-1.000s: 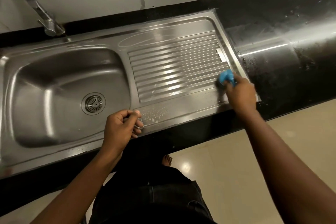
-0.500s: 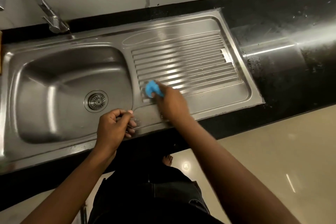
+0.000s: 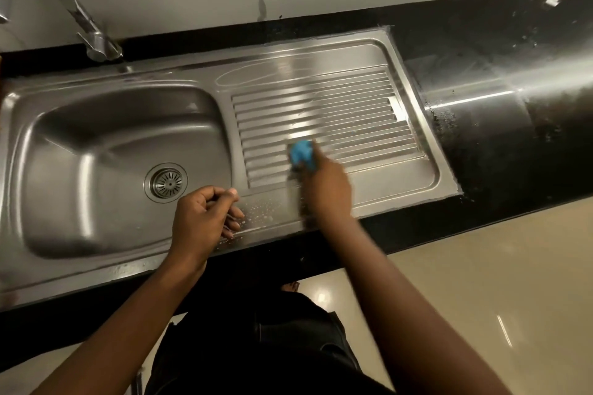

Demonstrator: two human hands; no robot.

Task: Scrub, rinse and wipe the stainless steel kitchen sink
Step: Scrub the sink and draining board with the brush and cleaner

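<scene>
Sink (image 3: pixel 321 74), shiny steel, droplet-speckled front.

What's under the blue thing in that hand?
The blue scrubber, gripped by the right hand, lies on the sink's ribbed drainboard. The ribs right beneath it are covered, so any suds or dirt there cannot be seen.

The right hand (image 3: pixel 327 199) swept the scrubber (image 3: pixel 301 154) from the drainboard's (image 3: pixel 321 99) right edge to its left edge, and has now come partway back, onto the front ribs.
</scene>
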